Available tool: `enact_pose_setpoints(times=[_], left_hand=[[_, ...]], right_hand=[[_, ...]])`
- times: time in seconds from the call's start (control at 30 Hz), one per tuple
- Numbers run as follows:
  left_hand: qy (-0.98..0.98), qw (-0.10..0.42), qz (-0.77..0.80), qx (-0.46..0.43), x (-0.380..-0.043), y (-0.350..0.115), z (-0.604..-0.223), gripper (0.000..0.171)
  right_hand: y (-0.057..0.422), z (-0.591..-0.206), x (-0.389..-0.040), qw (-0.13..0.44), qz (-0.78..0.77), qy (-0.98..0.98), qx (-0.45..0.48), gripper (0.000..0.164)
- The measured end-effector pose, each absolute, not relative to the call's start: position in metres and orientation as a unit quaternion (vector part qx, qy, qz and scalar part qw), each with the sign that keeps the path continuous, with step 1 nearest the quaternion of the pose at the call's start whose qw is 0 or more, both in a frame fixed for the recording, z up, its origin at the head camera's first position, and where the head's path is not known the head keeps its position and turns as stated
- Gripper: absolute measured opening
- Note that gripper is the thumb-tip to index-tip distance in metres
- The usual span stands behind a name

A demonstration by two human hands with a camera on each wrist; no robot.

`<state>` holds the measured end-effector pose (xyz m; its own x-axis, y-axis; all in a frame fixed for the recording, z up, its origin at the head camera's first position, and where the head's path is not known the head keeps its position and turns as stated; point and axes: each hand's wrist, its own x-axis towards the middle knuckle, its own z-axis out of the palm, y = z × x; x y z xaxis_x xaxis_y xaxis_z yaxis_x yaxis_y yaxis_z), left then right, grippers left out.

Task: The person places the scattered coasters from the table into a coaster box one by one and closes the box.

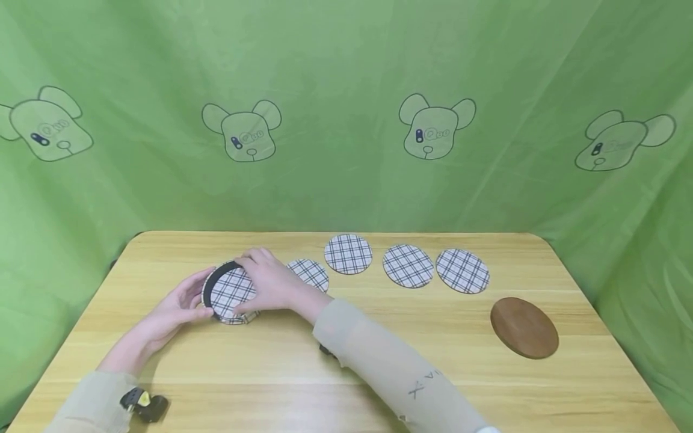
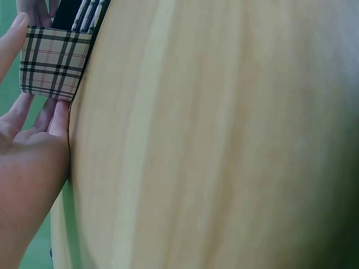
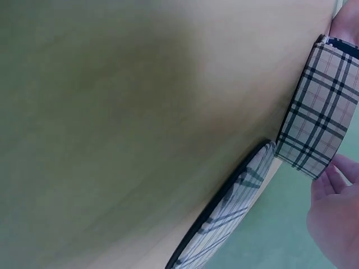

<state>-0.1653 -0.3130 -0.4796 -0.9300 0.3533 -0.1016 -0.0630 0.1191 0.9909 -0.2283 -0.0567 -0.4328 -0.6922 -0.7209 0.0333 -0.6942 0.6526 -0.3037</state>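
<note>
A round plaid coaster holder (image 1: 206, 293) with a black inner wall stands on the left of the table, with several plaid coasters (image 1: 233, 288) lying inside it. My left hand (image 1: 175, 307) grips its left side, thumb in front and fingers behind. From the right, my right hand (image 1: 271, 279) reaches over and holds it, fingers at the far rim and thumb low over the top coaster. In the left wrist view, coaster edges show in the gap of the holder (image 2: 56, 64). The plaid side of the holder (image 3: 320, 106) fills the upper right of the right wrist view.
A loose plaid coaster (image 1: 310, 274) lies just beyond my right wrist. Three more, a left one (image 1: 348, 254), a middle one (image 1: 408, 266) and a right one (image 1: 462, 270), lie along the back. A brown round disc (image 1: 524, 328) rests at right. Green cloth (image 1: 346, 180) hangs behind the table.
</note>
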Motion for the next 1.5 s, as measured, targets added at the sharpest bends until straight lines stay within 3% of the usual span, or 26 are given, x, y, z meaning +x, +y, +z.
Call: enact_pose_setpoints(times=[1.5], left_hand=[[0.738, 0.160, 0.650, 0.086, -0.164, -0.311, -0.476, 0.093]], right_hand=[[0.022, -0.441, -0.252, 0.092, -0.186, 0.899, -0.387, 0.105]])
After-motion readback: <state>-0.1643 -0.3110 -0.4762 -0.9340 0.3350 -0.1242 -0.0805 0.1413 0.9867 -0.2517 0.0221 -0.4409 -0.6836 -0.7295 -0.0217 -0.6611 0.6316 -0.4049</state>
